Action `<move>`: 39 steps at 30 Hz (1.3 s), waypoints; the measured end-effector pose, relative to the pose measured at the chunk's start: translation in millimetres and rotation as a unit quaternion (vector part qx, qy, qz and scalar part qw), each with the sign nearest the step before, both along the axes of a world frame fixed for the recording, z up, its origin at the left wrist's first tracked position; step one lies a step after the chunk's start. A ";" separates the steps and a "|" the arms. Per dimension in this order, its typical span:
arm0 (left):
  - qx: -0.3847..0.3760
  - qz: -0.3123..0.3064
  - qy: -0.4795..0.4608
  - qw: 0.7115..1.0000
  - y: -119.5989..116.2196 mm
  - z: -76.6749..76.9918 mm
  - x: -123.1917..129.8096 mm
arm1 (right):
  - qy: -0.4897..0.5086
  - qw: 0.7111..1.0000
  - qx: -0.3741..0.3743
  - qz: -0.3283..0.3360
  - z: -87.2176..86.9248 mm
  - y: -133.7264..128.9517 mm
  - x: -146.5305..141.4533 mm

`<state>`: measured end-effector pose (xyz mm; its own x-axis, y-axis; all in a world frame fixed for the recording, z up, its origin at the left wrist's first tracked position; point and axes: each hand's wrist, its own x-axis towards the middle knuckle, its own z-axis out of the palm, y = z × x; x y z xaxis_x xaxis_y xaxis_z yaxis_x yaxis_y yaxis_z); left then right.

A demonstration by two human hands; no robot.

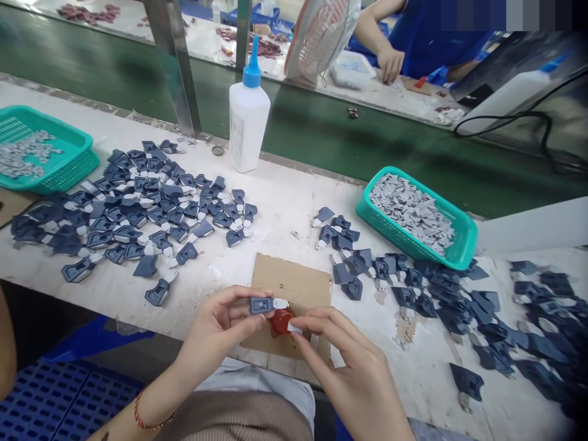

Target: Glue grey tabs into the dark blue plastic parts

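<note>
Between its thumb and fingers, my left hand [227, 327] holds a dark blue plastic part [261, 305] with a light grey tab on its right end. My right hand [342, 355] pinches a small light grey piece [294, 327] at the fingertips, right beside a small red cap-like container [281, 320]. The red container sits on a brown cardboard sheet [298, 275], partly hidden by both hands. Many like blue parts lie in a heap [138, 208] on the left of the table, and another group [441, 288] spreads over the right side.
A green basket of small grey pieces [468, 242] stands at the right, another green basket [68, 165] at the far left. A white bottle with a blue nozzle [248, 122] stands upright behind. Beyond a divider are a fan [316, 40] and a co-worker's hand [390, 64].
</note>
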<state>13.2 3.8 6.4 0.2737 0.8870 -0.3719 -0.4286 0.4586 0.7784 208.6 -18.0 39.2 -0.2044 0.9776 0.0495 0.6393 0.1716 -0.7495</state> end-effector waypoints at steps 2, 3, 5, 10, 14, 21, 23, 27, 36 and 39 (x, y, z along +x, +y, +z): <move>-0.035 0.005 -0.030 0.999 -2.2 0.5 -1.7 | -0.007 1.000 0.005 0.013 -1.5 1.9 -1.5; -0.057 0.009 -0.051 0.997 -3.2 1.0 -2.7 | -0.010 1.000 0.008 0.017 -2.3 2.3 -1.8; -0.103 0.010 -0.089 0.991 -4.4 2.6 -4.4 | -0.014 1.000 0.012 0.023 -3.6 2.7 -2.2; -0.186 0.003 -0.155 0.970 -2.5 10.8 -6.9 | 0.000 1.000 0.019 0.017 -4.6 3.5 -5.7; -0.200 -0.012 -0.181 0.963 -0.9 15.1 -8.9 | 0.032 0.999 -0.008 -0.011 -2.7 3.4 -7.1; -0.161 0.003 -0.109 0.981 -7.6 17.3 0.1 | 0.278 0.929 -0.172 -0.171 0.5 0.5 4.2; -0.126 0.008 -0.074 0.989 -9.3 19.6 8.3 | 0.363 0.881 -0.219 -0.209 2.8 -1.9 3.8; -0.070 0.010 -0.078 0.994 -12.3 23.4 26.0 | 0.421 0.836 -0.267 -0.230 12.0 -6.6 -3.1; -0.025 0.020 -0.084 0.996 -18.8 22.3 35.4 | 0.372 0.891 -0.198 -0.169 15.5 -11.9 -5.0; -0.022 0.029 -0.076 0.996 -19.0 23.5 35.7 | 0.346 0.907 -0.174 -0.163 14.4 -11.9 -4.5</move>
